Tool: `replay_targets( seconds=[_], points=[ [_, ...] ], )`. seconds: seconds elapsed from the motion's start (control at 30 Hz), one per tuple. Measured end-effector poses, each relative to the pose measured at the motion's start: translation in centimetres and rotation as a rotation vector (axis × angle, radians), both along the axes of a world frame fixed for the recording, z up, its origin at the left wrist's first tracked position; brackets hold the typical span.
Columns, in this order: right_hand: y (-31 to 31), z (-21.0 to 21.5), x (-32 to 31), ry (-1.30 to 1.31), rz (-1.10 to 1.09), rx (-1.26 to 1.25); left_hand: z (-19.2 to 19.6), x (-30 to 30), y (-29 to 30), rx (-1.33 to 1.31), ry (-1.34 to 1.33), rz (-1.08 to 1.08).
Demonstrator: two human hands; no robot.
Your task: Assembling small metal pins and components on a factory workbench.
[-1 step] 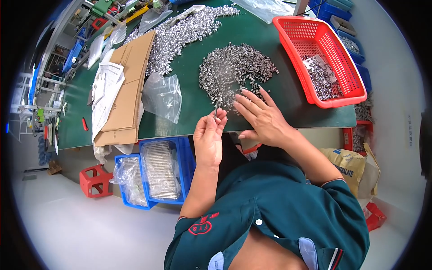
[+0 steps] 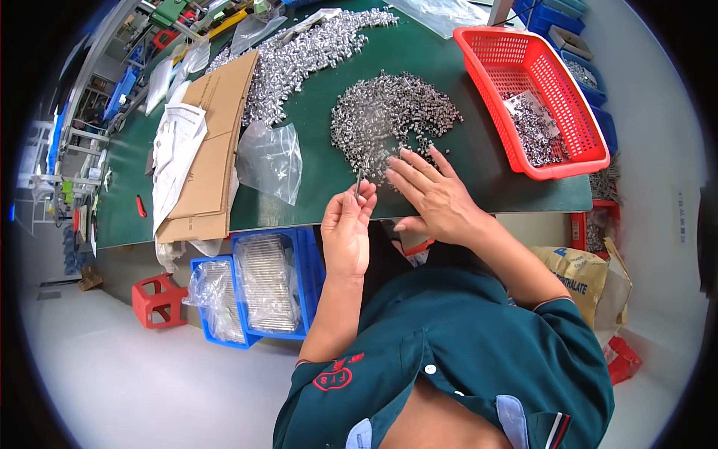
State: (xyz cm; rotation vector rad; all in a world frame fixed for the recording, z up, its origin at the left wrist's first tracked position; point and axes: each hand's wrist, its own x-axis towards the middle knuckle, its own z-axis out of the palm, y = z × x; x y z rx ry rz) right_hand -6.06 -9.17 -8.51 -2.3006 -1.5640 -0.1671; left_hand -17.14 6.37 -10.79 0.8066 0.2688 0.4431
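My left hand is closed at the near edge of a green table, pinching a thin dark metal rod between thumb and fingers. The rod points up towards a heap of small shiny metal pieces. Palm down, my right hand lies with its fingers spread at the near right side of this heap. Its fingertips reach the loose pieces there; what is under the palm is hidden.
To the right stands a red perforated basket with more small metal parts. A clear plastic bag, cardboard and a larger pile of silvery pieces lie to the left. Blue bins sit below the table edge.
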Motion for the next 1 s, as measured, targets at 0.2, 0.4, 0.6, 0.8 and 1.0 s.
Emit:
replay_targets(
  seconds=[0.2, 0.4, 0.6, 0.8, 1.0],
  points=[
    [2.3, 0.3, -0.8, 0.036, 0.061, 0.118, -0.6, -1.0, 1.2, 0.022, -0.009, 0.111],
    [4.9, -0.5, -0.9, 0.025, 0.119, 0.25, -0.8, -1.8, 2.4, 0.038, -0.012, 0.182],
    [6.2, -1.2, -1.2, -0.022, 0.178, 0.316, -0.8, -2.6, 2.7, 0.044, -0.013, 0.204],
    [5.7, -1.6, -1.8, -0.038, 0.129, 0.347, -0.9, -3.0, 2.1, 0.111, 0.03, 0.181],
    [4.6, -0.2, -2.2, 0.091, 0.094, 0.391, -0.9, -3.8, 0.9, 0.147, 0.113, 0.132]
  ],
)
